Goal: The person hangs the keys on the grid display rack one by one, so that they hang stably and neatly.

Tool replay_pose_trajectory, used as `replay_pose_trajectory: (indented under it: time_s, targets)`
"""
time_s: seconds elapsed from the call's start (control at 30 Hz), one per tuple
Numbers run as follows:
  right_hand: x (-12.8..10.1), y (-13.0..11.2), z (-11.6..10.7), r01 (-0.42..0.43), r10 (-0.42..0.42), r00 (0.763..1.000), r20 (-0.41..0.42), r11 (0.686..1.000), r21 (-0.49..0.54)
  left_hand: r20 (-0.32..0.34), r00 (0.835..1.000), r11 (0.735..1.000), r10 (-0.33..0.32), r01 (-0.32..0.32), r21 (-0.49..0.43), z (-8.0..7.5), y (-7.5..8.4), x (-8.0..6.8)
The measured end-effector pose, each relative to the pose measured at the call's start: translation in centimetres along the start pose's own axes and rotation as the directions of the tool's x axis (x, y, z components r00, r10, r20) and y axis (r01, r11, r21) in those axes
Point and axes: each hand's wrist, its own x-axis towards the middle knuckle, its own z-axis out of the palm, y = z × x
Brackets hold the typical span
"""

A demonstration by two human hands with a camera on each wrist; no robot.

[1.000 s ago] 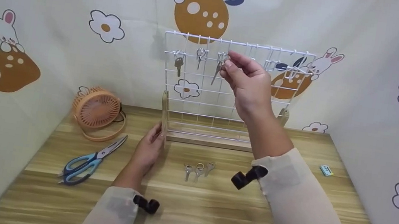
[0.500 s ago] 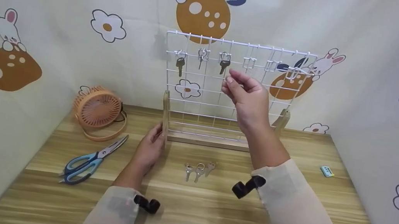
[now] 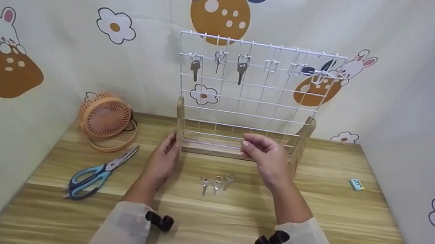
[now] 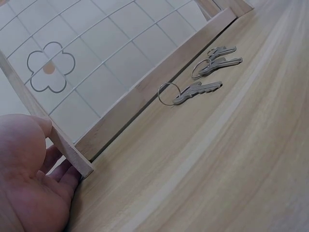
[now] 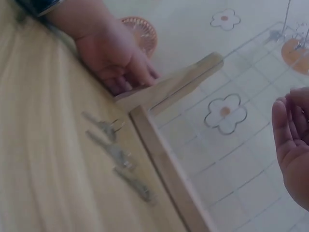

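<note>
A white wire grid rack [image 3: 213, 152] on a wooden base stands at the back of the table. Three keys [image 3: 241, 71] hang from hooks along its top left. Three loose keys [image 3: 216, 183] on rings lie on the table in front of the base, also seen as keys [image 4: 195, 91] and keys [image 5: 116, 153]. My left hand [image 3: 166, 155] rests against the rack's left wooden foot [image 4: 67, 147], thumb above and straight fingers beside it. My right hand [image 3: 258, 149] hovers empty in front of the base, above and right of the loose keys, fingers relaxed.
An orange desk fan [image 3: 104, 118] sits at the back left, with blue-handled scissors [image 3: 95, 176] in front of it. A small teal object [image 3: 356, 184] lies near the right wall. Empty hooks [image 3: 295, 68] line the rack's upper right. Patterned walls close in on three sides.
My right hand let go of the third hung key at the top of the rack and came down empty to just above the table. The left hand stayed put.
</note>
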Motion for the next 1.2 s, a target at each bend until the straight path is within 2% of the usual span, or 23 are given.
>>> replay_pose_trajectory:
  time_s: [0.2, 0.43, 0.6, 0.73, 0.87, 1.03, 1.2]
  targets:
    - [-0.3, 3.7, -0.7, -0.095, 0.1, 0.993, 0.054, 0.991, -0.09, -0.003, 1.0, 1.0, -0.002, 0.002, -0.016, -0.2, -0.1, -0.1]
    - [0.0, 6.8, -1.2, -0.194, 0.214, 0.972, 0.101, 0.965, -0.174, 0.016, 1.0, 1.0, -0.009, 0.009, 0.005, -0.6, -0.1, -0.3]
    - [0.0, 8.3, -1.8, -0.133, 0.196, 0.964, 0.181, 0.941, -0.311, 0.02, 1.0, 1.0, -0.011, 0.011, 0.018, -0.6, 0.0, -0.3]
    - [-0.1, 8.7, -2.0, -0.045, 0.169, 0.956, 0.242, 0.894, -0.446, 0.016, 1.0, 1.0, -0.019, 0.019, 0.008, -0.5, 0.0, -0.2]
    - [-0.2, 8.7, -1.9, 0.021, 0.154, 0.945, 0.288, 0.85, -0.527, 0.007, 1.0, 1.0, -0.018, 0.018, -0.015, -0.4, 0.0, -0.1]
    - [-0.4, 8.4, -1.5, 0.029, 0.167, 0.95, 0.262, 0.791, -0.611, 0.009, 1.0, 1.0, -0.005, 0.005, -0.02, -0.2, 0.0, -0.1]
    - [-0.6, 8.3, -1.6, 0.024, 0.171, 0.955, 0.244, 0.771, -0.636, 0.014, 1.0, 1.0, -0.007, 0.007, -0.016, 0.0, 0.1, -0.1]
